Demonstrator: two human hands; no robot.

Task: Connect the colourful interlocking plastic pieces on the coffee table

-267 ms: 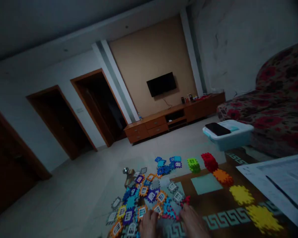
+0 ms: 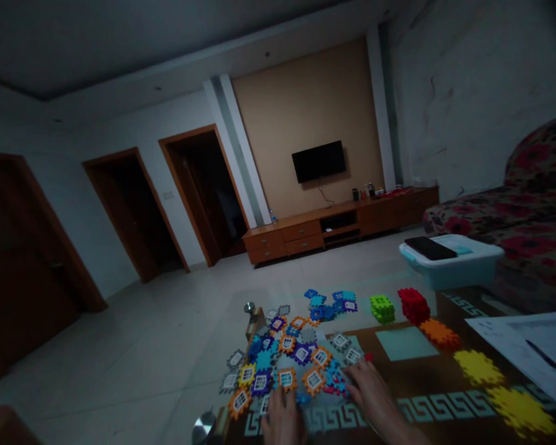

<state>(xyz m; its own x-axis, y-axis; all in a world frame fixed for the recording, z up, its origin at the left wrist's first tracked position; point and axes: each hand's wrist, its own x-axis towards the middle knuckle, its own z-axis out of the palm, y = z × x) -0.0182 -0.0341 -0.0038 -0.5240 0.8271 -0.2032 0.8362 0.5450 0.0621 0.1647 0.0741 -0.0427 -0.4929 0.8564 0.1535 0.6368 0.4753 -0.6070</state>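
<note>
A heap of flat, toothed plastic puzzle tiles in blue, orange, purple, grey and yellow lies on a brown patterned table. My left hand rests palm down at the near edge of the heap, fingers spread over the tiles. My right hand lies on the table beside it, fingertips touching red and blue tiles. Whether either hand grips a tile is unclear in the dim light. Finished cubes stand behind: green, red, orange.
Two yellow tile pieces lie at the right, by white papers. A pale blue lidded box with a phone on it sits before a flowered sofa. Beyond are a wooden TV cabinet and dark doorways.
The view has swung and levelled, shifting everything right. Both hands have slid further forward onto the tile heap.
</note>
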